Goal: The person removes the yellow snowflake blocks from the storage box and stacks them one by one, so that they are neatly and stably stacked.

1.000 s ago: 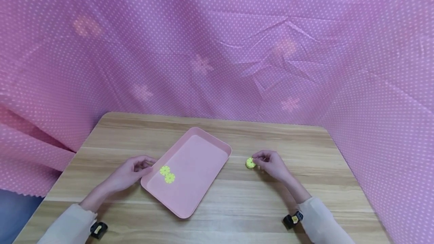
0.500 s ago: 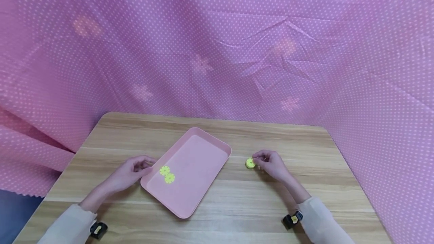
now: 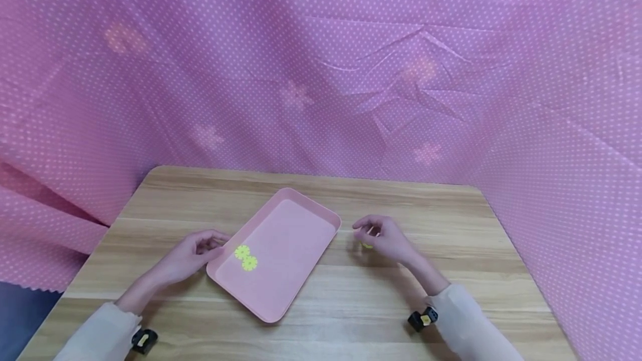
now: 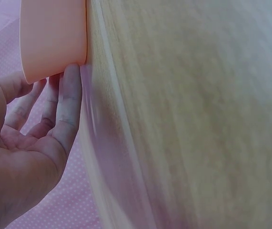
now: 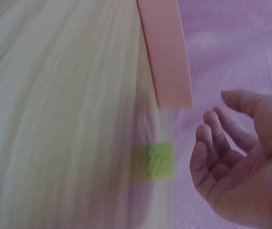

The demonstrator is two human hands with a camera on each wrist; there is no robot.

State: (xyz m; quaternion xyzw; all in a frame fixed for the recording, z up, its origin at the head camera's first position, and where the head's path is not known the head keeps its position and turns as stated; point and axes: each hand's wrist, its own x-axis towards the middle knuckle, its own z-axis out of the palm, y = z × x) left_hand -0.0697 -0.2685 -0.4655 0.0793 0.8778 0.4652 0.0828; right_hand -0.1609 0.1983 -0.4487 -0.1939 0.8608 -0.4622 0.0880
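A pink rectangular tray point(image 3: 288, 249) lies turned at an angle on the table. Two yellow discs, marked like citrus slices point(image 3: 249, 263), sit side by side in its near left part. My left hand point(image 3: 193, 255) holds the tray's left edge, thumb over the rim and fingers against the outer wall point(image 4: 55, 40). My right hand point(image 3: 383, 237) hovers to the right of the tray, fingers loosely bent with nothing between them. A thicker yellow round piece point(image 5: 161, 160) stands on the table below it, mostly covered by the hand in the head view.
The wood-grain table point(image 3: 351, 305) has rounded far corners. Pink dotted cloth point(image 3: 321, 71) with flower prints hangs behind it and along both sides. Each wrist wears a small black camera point(image 3: 423, 319) near a light sleeve.
My right hand has come off the yellow round piece and moved up and left towards the tray. The piece stays on the table. My left hand and the tray keep their places.
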